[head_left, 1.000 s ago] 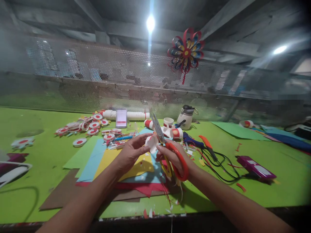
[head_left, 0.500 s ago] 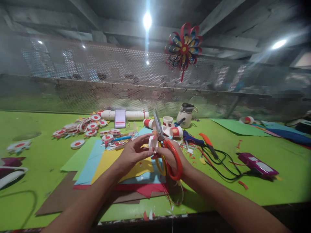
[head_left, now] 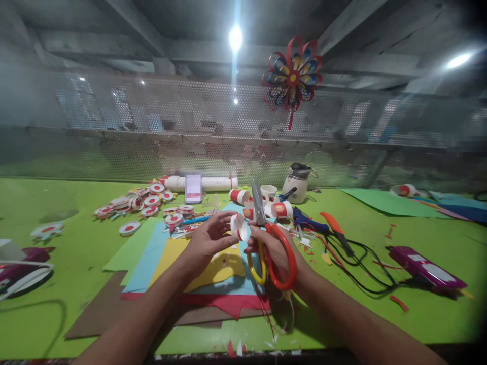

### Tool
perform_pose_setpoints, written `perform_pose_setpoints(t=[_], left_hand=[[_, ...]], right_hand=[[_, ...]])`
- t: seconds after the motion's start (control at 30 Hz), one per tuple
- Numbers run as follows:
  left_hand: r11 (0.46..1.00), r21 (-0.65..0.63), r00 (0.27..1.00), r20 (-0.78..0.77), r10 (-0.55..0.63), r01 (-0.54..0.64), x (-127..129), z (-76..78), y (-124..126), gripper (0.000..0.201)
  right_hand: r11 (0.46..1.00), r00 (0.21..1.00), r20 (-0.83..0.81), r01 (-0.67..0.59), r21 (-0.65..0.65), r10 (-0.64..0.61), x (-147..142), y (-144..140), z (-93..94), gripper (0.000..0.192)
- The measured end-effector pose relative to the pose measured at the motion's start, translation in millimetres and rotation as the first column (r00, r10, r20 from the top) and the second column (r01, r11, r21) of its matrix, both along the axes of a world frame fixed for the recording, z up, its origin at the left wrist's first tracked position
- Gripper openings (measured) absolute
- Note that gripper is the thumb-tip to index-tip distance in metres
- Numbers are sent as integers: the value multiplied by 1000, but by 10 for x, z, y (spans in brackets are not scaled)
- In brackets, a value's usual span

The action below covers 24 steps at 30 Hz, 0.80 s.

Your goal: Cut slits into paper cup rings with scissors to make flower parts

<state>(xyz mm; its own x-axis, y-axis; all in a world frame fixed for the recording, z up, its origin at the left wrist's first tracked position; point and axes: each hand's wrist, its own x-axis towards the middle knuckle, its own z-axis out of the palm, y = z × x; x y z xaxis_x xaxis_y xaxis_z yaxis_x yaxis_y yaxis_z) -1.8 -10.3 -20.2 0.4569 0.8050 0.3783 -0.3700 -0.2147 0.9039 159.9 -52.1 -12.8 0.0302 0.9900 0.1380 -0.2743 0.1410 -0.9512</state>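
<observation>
Here, the paper cup piece [head_left: 238, 227] sits between both hands [head_left: 208, 237] [head_left: 280, 253].

Left hand [head_left: 213, 237]: one white cup piece [head_left: 239, 227], held. Right hand [head_left: 273, 248]: scissors [head_left: 260, 209], red and yellow handles, blades upward. Green counter [head_left: 79, 271]: coloured paper sheets [head_left: 163, 258], layered, front; red-centred discs [head_left: 151, 201], heaped, left; lidded bottle [head_left: 295, 189], upright, back; paper cups [head_left: 282, 210], strewn behind scissors; purple device [head_left: 428, 268], far right. Above: looped flower [head_left: 293, 77], multicoloured.

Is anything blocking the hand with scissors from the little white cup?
Nothing visible, just a small gap between the right hand and the cup. The scissors point up; the left hand holds the cup.
</observation>
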Motion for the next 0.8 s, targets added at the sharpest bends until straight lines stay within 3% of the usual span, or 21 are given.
perform_pose_setpoints(t=[0.13,0.3,0.5,0.67,0.8], left_hand=[[997,62,998,48,45,-48,42,19,-29,46],[1000,29,1000,18,2,-3,86,15,-75,53],[997,75,1000,-6,-21,21,94,-3,-98,47],[996,-39,997,-13,-76,75,49,58,-130,40],[977,-176,986,-91,-142,124,23,69,-113,34]], right_hand=[[999,999,-15,-36,-37,35,-30,-42,10,20],[997,998,17,-64,-40,65,-85,-19,-33,21],[995,977,210,21,96,-41,-70,-21,-5,31],[945,850,467,99,313,-244,48,-44,78,40],[890,723,597,53,454,-348,136,-30,84,51]])
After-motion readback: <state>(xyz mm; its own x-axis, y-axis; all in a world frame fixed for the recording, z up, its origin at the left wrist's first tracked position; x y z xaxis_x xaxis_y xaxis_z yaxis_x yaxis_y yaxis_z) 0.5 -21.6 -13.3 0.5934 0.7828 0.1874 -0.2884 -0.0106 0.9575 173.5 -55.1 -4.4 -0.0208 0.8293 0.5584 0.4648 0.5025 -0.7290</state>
